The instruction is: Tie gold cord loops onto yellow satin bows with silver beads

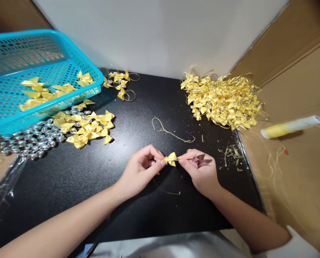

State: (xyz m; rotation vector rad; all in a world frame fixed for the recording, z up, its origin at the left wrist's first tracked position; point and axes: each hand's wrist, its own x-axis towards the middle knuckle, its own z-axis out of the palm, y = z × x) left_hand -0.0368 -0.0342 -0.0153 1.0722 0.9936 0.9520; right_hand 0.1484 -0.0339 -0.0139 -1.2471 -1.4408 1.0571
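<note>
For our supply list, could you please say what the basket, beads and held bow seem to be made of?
Basket: probably glossy plastic, given its moulded, perforated look. Beads: shiny, reflective silver finish; metal or coated plastic, unclear. Bow: likely satin ribbon, given its sheen and folds.

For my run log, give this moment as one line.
left hand: pinching at yellow bow; right hand: pinching cord, dark pointed item in grip; loose cord: on black table beyond hands

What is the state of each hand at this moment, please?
Left hand: closed, pinching at the left side of the yellow bow.
Right hand: closed, pinching thin cord, with a dark pointed tool also held.
</note>
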